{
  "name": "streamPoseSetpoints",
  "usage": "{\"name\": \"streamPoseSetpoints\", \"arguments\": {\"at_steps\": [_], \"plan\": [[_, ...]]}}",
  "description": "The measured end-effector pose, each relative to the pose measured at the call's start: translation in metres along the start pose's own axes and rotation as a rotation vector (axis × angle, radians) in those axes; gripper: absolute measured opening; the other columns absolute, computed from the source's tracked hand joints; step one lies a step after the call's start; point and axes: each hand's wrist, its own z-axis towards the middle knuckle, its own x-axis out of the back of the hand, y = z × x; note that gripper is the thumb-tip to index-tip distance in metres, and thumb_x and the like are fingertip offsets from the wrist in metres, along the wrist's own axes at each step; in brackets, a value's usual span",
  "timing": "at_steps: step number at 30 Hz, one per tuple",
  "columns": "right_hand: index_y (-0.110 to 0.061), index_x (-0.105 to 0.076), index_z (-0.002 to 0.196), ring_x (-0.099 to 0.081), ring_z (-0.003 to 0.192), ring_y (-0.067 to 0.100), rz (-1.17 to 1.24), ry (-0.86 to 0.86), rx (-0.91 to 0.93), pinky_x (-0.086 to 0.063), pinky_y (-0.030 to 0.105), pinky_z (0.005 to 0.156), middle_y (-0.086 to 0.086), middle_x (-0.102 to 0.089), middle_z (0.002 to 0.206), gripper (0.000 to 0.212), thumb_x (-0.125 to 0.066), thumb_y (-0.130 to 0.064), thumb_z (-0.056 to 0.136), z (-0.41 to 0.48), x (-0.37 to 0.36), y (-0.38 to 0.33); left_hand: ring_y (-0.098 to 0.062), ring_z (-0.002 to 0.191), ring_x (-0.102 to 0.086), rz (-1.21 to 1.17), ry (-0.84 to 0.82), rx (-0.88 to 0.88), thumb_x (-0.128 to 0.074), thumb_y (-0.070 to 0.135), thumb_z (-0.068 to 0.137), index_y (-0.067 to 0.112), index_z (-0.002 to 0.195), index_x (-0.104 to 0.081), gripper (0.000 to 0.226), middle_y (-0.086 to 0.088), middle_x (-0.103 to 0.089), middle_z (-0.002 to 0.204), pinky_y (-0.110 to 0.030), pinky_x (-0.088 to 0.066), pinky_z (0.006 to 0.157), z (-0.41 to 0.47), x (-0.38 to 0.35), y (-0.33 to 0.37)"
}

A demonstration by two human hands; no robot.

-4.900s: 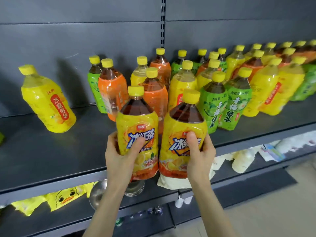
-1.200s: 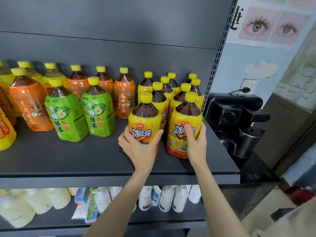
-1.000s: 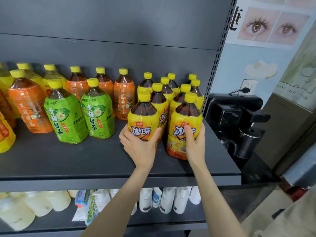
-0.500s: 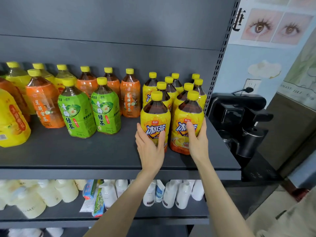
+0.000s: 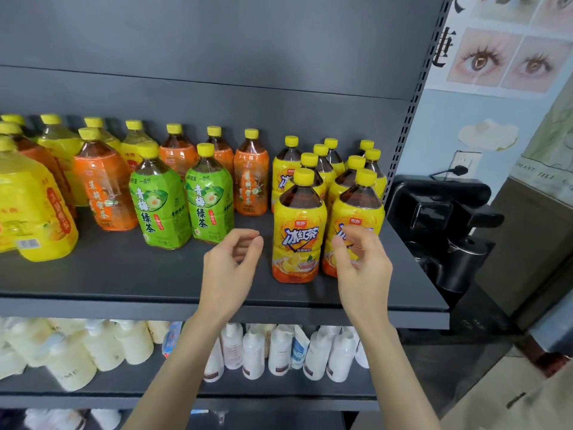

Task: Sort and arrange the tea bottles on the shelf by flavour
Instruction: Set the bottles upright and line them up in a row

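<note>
far to the left of the left hand a big yellow bottle (image 5: 31, 209) is stood near the shelf front, with orange bottles (image 5: 104, 187) behind it. just left of and beyond that hand two green tea bottles (image 5: 161, 200) are set side by side, labels outward, seemingly a flavour group begun. the left hand (image 5: 231, 268) is held over the shelf (image 5: 124, 274), empty, fingers loosely curled, clear of every bottle. between the hands the front left iced tea bottle (image 5: 299, 231) is stood upright, close beside the front right iced tea bottle (image 5: 350, 218), which is partly covered by the right hand (image 5: 361, 265). that hand is empty too, fingers slackly bent and blurred; contact with the label cannot be told. the same flavour is filed behind, so the pair is judged placed to front that block.
</note>
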Motion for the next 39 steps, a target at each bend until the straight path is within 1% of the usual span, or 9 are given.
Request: {"name": "streamPoseSetpoints", "arguments": {"at_steps": [4, 10, 17, 20, 26, 30, 32, 35, 39], "plan": [[-0.023, -0.064, 0.098, -0.062, 0.093, 0.013, 0.069, -0.05, 0.022, -0.052, 0.039, 0.083, -0.004, -0.065, 0.096, 0.015, -0.055, -0.03, 0.089, -0.009, -0.033, -0.028, -0.012, 0.078, -0.065, -0.034, 0.052, -0.017, -0.061, 0.015, 0.09, 0.017, 0.092, -0.067, 0.006, -0.001, -0.07, 0.082, -0.01, -0.046, 0.069, 0.008, 0.043, -0.001], [-0.016, -0.067, 0.101, -0.062, 0.091, 0.011, 0.09, -0.116, -0.033, -0.052, 0.037, 0.083, 0.0, -0.066, 0.094, 0.018, -0.058, -0.026, 0.089, -0.038, -0.109, -0.054, -0.012, 0.078, -0.065, -0.028, 0.035, 0.029, -0.06, 0.016, 0.09, 0.016, 0.09, -0.067, 0.007, -0.003, -0.07, 0.083, -0.012, -0.047, 0.071, 0.017, 0.118, -0.033], [-0.015, -0.067, 0.098, -0.063, 0.091, 0.01, 0.085, -0.112, -0.098, -0.051, 0.03, 0.085, 0.001, -0.068, 0.095, 0.009, -0.061, -0.012, 0.091, -0.068, -0.191, -0.086, 0.004, 0.071, -0.06, 0.001, 0.017, 0.052, -0.06, 0.013, 0.09, 0.018, 0.091, -0.065, 0.007, 0.007, -0.067, 0.082, -0.005, -0.042, 0.065, 0.046, 0.19, -0.077], [-0.018, -0.065, 0.096, -0.063, 0.091, 0.013, 0.049, -0.101, -0.114, -0.052, 0.028, 0.082, 0.001, -0.068, 0.095, 0.008, -0.06, -0.013, 0.092, -0.062, -0.21, -0.094, 0.005, 0.077, -0.059, -0.021, 0.003, 0.057, -0.06, 0.015, 0.091, 0.014, 0.101, -0.063, 0.011, 0.004, -0.066, 0.091, -0.004, -0.042, 0.065, 0.073, 0.198, -0.088], [-0.01, -0.067, 0.103, -0.064, 0.092, 0.016, -0.039, -0.089, -0.191, -0.052, 0.039, 0.087, 0.005, -0.068, 0.1, 0.016, -0.059, -0.02, 0.093, -0.028, -0.245, -0.082, -0.012, 0.1, -0.056, -0.021, -0.015, 0.074, -0.064, 0.031, 0.087, 0.014, 0.118, -0.052, 0.038, -0.003, -0.056, 0.119, -0.002, -0.042, 0.068, 0.127, 0.191, -0.105], [-0.011, -0.065, 0.108, -0.061, 0.096, 0.017, -0.06, -0.063, -0.213, -0.05, 0.042, 0.091, 0.005, -0.063, 0.108, 0.021, -0.062, -0.024, 0.091, -0.01, -0.259, -0.067, -0.013, 0.122, -0.045, -0.05, -0.068, 0.152, -0.065, 0.052, 0.077, 0.017, 0.136, -0.037, 0.075, 0.0, -0.044, 0.137, -0.029, -0.043, 0.099, 0.145, 0.177, -0.126], [-0.016, -0.062, 0.105, -0.058, 0.095, 0.016, -0.055, -0.023, -0.212, -0.049, 0.041, 0.091, 0.001, -0.055, 0.109, 0.02, -0.065, -0.027, 0.089, 0.001, -0.263, -0.062, -0.012, 0.128, -0.041, -0.088, -0.109, 0.194, -0.064, 0.066, 0.069, 0.018, 0.141, -0.031, 0.092, 0.002, -0.041, 0.141, -0.033, -0.038, 0.106, 0.154, 0.172, -0.127], [-0.023, -0.05, 0.103, -0.057, 0.097, 0.019, -0.009, 0.008, -0.251, -0.049, 0.044, 0.089, -0.001, -0.053, 0.108, 0.035, -0.07, -0.042, 0.082, 0.014, -0.269, -0.053, -0.012, 0.124, -0.048, -0.165, -0.177, 0.22, -0.063, 0.061, 0.073, 0.021, 0.14, -0.033, 0.084, 0.005, -0.049, 0.134, -0.035, -0.041, 0.105, 0.167, 0.166, -0.125], [-0.022, -0.041, 0.128, -0.058, 0.113, 0.014, 0.189, -0.133, -0.429, -0.048, 0.039, 0.098, -0.004, -0.058, 0.125, 0.064, -0.072, -0.048, 0.078, 0.031, -0.278, -0.04, -0.011, 0.12, -0.052, -0.196, -0.19, 0.247, -0.066, 0.063, 0.07, 0.031, 0.131, -0.041, 0.074, 0.006, -0.053, 0.129, -0.039, -0.043, 0.104, 0.173, 0.16, -0.129]]}}
